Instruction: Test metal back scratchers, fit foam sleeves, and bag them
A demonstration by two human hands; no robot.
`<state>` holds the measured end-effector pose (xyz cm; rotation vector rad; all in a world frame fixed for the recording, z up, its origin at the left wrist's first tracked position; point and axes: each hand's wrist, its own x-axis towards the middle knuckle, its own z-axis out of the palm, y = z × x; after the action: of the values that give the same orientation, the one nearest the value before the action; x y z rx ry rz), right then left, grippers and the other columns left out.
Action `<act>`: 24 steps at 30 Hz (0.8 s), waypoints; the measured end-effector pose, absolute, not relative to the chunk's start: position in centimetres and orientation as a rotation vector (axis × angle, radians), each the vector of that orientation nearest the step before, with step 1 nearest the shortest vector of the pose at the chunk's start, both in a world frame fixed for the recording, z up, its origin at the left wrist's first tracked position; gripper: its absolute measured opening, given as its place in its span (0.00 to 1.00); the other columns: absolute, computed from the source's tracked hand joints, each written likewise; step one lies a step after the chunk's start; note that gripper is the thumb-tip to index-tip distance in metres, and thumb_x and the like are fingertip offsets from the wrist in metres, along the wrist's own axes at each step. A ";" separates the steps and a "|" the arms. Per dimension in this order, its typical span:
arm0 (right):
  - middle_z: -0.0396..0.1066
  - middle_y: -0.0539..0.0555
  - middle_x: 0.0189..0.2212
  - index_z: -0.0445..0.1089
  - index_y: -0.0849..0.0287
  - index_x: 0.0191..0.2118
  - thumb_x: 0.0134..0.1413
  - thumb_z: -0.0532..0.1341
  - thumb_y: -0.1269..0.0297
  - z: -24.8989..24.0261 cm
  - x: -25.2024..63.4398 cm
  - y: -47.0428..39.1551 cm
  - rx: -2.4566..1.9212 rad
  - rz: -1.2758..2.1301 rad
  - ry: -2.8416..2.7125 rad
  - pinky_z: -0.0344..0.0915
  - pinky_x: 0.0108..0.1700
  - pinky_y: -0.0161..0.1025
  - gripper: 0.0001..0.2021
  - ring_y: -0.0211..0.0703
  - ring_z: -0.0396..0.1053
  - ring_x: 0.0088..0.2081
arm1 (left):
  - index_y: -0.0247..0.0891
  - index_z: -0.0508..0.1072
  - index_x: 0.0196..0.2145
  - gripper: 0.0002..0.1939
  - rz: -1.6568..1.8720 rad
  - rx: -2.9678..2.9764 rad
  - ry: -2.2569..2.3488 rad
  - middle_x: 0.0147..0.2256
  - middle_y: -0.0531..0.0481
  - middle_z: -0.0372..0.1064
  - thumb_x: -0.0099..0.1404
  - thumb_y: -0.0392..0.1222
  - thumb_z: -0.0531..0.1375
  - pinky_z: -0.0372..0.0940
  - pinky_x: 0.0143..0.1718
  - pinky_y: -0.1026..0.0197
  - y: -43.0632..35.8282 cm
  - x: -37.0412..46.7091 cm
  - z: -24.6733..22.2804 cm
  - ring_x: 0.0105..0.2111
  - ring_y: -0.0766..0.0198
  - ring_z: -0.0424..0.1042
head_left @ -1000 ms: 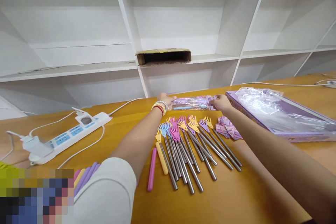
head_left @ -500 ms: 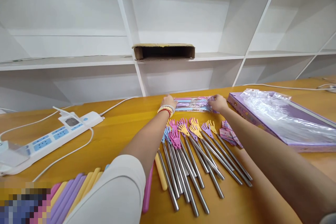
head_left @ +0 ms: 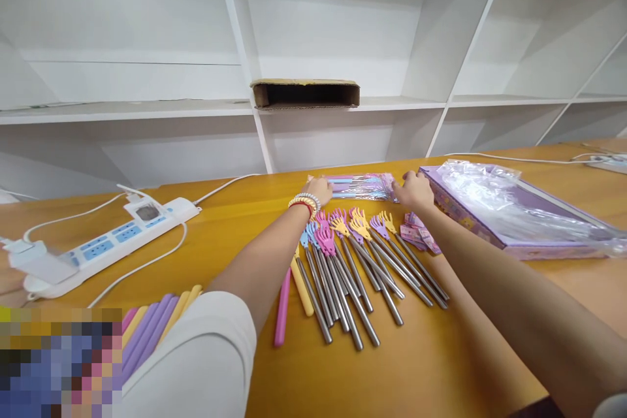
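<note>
At the back of the table lies a stack of back scratchers in clear bags, with pink, purple and blue handles. My left hand is curled on the stack's left end, its fingertips mostly hidden. Beside the right end is my right hand, thumb and fingers apart, the thumb close to the bag edge. In front of both hands lie several loose back scratchers with metal rods and pink, yellow, purple and blue hand-shaped heads. Small printed cards lie under my right forearm.
To the right, a purple box holds clear plastic bags. A white power strip with cords lies left. Coloured handle tubes are near my left sleeve. A cardboard box sits on the white shelf behind.
My right hand has loosened from the right end of the bagged stack and shifted slightly right. My left hand remains at the left end. The whole view has shifted slightly.
</note>
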<state>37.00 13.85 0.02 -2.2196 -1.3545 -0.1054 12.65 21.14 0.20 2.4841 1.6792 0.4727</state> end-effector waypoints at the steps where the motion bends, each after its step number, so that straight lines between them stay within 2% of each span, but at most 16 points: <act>1: 0.63 0.66 0.47 0.64 0.64 0.47 0.52 0.52 0.53 0.2 37.0 13.3 -2.204 -0.111 -1.352 0.59 0.48 0.49 0.22 0.58 0.60 0.51 | 0.33 0.72 0.44 0.20 0.471 2.501 1.650 0.45 0.38 0.70 0.64 0.47 0.48 0.56 0.53 0.57 20.6 12.5 0.4 0.50 0.55 0.65; 7: 0.68 0.64 0.41 0.68 0.63 0.42 0.51 0.52 0.61 1.2 36.7 10.2 -2.098 -0.068 -1.324 0.60 0.46 0.45 0.16 0.54 0.65 0.45 | 0.32 0.69 0.48 0.20 0.504 2.553 1.557 0.48 0.39 0.68 0.61 0.45 0.52 0.56 0.52 0.59 17.5 10.6 2.3 0.50 0.56 0.64; 10: 0.71 0.63 0.37 0.71 0.62 0.37 0.47 0.54 0.65 1.2 36.5 8.5 -2.053 -0.002 -1.273 0.61 0.44 0.44 0.13 0.53 0.67 0.42 | 0.33 0.71 0.45 0.19 0.560 2.547 1.519 0.47 0.41 0.69 0.59 0.45 0.55 0.57 0.52 0.59 15.4 8.8 3.6 0.48 0.56 0.66; 14: 0.73 0.60 0.33 0.73 0.62 0.32 0.42 0.56 0.66 0.4 36.2 6.3 -1.948 0.138 -1.090 0.62 0.41 0.41 0.11 0.50 0.68 0.37 | 0.34 0.73 0.41 0.16 0.823 2.351 1.495 0.43 0.43 0.72 0.59 0.46 0.55 0.61 0.48 0.59 11.8 6.3 4.5 0.43 0.59 0.69; 19: 0.74 0.58 0.33 0.73 0.61 0.33 0.43 0.55 0.63 -1.0 36.0 4.2 -1.902 0.063 -1.064 0.62 0.42 0.40 0.13 0.48 0.69 0.37 | 0.34 0.73 0.38 0.13 1.008 2.202 1.440 0.39 0.46 0.73 0.58 0.44 0.55 0.64 0.45 0.59 7.4 3.5 3.6 0.39 0.62 0.70; 24: 0.73 0.60 0.40 0.72 0.63 0.41 0.44 0.55 0.61 -1.4 36.7 3.7 -2.011 -0.041 -1.248 0.61 0.45 0.40 0.18 0.50 0.68 0.43 | 0.35 0.72 0.36 0.13 0.915 2.330 1.472 0.38 0.46 0.72 0.59 0.45 0.54 0.64 0.42 0.58 4.7 0.2 2.4 0.38 0.61 0.70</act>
<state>36.74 3.66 -1.37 -2.0106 -1.2481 -0.0411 0.20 4.68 2.41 2.3298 1.4720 0.9150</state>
